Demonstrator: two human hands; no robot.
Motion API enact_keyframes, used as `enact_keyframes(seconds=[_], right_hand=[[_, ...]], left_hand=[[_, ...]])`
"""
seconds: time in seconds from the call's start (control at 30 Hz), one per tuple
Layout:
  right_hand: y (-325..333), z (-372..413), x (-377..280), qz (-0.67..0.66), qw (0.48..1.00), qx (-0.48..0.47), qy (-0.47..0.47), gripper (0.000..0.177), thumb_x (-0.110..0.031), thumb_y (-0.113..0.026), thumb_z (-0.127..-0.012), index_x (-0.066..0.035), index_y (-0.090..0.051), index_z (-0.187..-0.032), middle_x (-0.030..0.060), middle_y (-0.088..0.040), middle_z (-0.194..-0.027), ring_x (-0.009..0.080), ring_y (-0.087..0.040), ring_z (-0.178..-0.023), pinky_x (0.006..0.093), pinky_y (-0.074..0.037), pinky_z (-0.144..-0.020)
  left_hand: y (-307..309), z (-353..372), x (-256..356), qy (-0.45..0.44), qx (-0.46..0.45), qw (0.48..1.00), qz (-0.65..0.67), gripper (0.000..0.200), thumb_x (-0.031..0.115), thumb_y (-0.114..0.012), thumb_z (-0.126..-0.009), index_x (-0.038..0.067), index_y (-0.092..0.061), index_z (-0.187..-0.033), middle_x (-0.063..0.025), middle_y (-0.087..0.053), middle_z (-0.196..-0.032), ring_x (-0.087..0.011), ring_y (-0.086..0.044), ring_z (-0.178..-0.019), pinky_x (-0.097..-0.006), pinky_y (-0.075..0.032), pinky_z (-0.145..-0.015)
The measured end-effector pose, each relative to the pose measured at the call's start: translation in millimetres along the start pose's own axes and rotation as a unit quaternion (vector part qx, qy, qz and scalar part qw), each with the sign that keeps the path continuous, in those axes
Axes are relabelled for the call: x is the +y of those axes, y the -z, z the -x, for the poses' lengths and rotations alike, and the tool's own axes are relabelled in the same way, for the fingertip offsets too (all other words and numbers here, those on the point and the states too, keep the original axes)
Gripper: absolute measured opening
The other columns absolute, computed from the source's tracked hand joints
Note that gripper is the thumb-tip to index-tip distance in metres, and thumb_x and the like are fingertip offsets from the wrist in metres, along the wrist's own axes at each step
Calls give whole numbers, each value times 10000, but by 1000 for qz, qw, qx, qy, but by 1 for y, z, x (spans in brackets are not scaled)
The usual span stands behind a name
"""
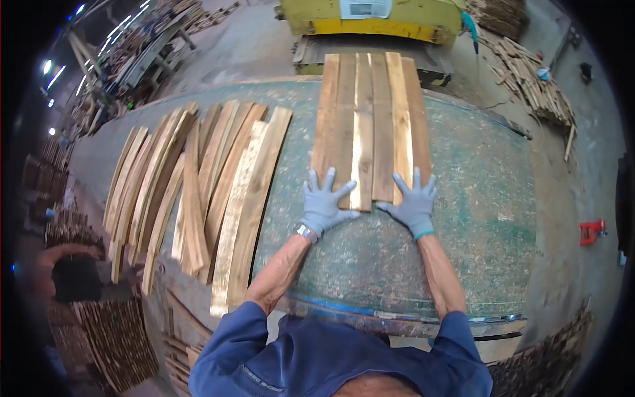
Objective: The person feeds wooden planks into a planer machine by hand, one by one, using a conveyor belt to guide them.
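Several wooden boards (pixel 363 126) lie side by side as a panel on the green worn table (pixel 483 198), their near ends slightly uneven. My left hand (pixel 324 202), in a grey glove, rests with spread fingers on the near left corner of these boards. At the near right corner, my gloved right hand (pixel 413 202) lies with its fingers apart, thumb pointing inward. Neither hand is wrapped around anything. To the left, a row of loose wooden strips (pixel 245 205) lies on the table, some crossing over others.
Beyond the table's far edge stands a yellow-green machine (pixel 370 26). Wood scraps are piled on the floor (pixel 536 83) at the far right. A red tool (pixel 592 232) lies at the right. Stacked boards (pixel 116 337) stand at lower left, near another person's arm (pixel 66 251).
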State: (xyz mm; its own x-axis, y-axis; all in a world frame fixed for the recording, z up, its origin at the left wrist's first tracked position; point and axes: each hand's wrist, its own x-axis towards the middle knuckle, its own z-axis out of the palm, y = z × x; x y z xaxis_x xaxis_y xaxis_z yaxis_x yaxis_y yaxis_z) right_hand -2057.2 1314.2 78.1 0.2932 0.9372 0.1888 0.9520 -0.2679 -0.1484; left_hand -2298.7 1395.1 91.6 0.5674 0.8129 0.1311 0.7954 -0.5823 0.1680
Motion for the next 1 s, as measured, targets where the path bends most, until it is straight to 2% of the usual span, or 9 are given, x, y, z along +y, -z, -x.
enact_keyframes(seconds=[0.1, 0.23, 0.53, 0.63, 0.7, 0.77, 0.83, 0.9, 1.0], right_hand=[[-3, -76, 3, 24, 999, -23, -8, 974, -864, -639, -585, -392, -500, -1426, 200, -328, -1548, 625, -208, -1355, 697, -234, -1061], [-12, -171, 9, 47, 998, -32, -20, 953, -867, -634, -591, -403, -511, -1414, 180, -343, -1548, 596, -245, -1351, 646, -272, -1068], [-47, -354, 21, 103, 994, 13, -36, 892, -866, -593, -648, -396, -527, -1403, 144, -412, -1511, 529, -353, -1305, 587, -349, -1041], [-70, -372, 37, 124, 989, 78, 1, 867, -868, -556, -679, -389, -520, -1401, 125, -464, -1454, 491, -435, -1241, 574, -414, -971], [-68, -378, 33, 149, 985, 82, -9, 834, -857, -551, -701, -379, -534, -1384, 120, -493, -1410, 464, -489, -1185, 551, -446, -935], [-67, -389, 35, 117, 992, 48, 6, 794, -830, -548, -737, -367, -532, -1382, 120, -498, -1397, 431, -527, -1140, 516, -465, -919], [-88, -410, 51, 106, 991, 77, 17, 786, -797, -537, -781, -353, -471, -1426, 125, -468, -1438, 458, -501, -1221, 534, -447, -981], [-100, -429, 58, 160, 985, 67, -11, 791, -787, -526, -796, -390, -397, -1467, 107, -386, -1533, 468, -427, -1318, 539, -393, -1051], [-119, -451, 66, 209, 975, 54, -43, 774, -790, -506, -807, -455, -338, -1485, 115, -313, -1583, 459, -391, -1363, 531, -355, -1094]], left_hand=[[-8, -76, -21, -1, 34, 999, -4, 849, 754, -732, -592, 447, -555, -1363, -135, -361, -1549, -556, -209, -1393, -612, -237, -1108], [-12, -171, -45, 11, 21, 1000, -13, 857, 774, -716, -593, 450, -550, -1369, -121, -365, -1552, -509, -242, -1392, -583, -251, -1111], [-35, -367, -97, -20, 64, 997, -49, 882, 832, -669, -594, 456, -531, -1379, -86, -393, -1529, -462, -314, -1360, -558, -291, -1112], [-43, -380, -104, -37, 87, 994, -48, 877, 844, -651, -600, 441, -547, -1372, -88, -415, -1511, -433, -386, -1320, -530, -327, -1090], [-41, -390, -103, -30, 56, 996, -67, 916, 907, -580, -594, 444, -538, -1384, -102, -441, -1490, -399, -416, -1300, -508, -377, -1050], [-46, -396, -109, -43, 73, 995, -62, 963, 941, -530, -593, 441, -503, -1416, -115, -436, -1495, -397, -401, -1316, -533, -372, -1038], [-54, -410, -120, -52, 70, 996, -33, 1015, 961, -524, -555, 437, -490, -1423, -113, -421, -1500, -448, -351, -1345, -614, -319, -1061], [-58, -423, -121, -39, 53, 997, -37, 1017, 959, -531, -549, 456, -469, -1431, -118, -378, -1535, -486, -259, -1406, -650, -251, -1103], [-66, -438, -127, -44, 73, 996, -26, 1027, 957, -544, -537, 478, -441, -1441, -117, -346, -1559, -511, -191, -1431, -684, -203, -1109]])
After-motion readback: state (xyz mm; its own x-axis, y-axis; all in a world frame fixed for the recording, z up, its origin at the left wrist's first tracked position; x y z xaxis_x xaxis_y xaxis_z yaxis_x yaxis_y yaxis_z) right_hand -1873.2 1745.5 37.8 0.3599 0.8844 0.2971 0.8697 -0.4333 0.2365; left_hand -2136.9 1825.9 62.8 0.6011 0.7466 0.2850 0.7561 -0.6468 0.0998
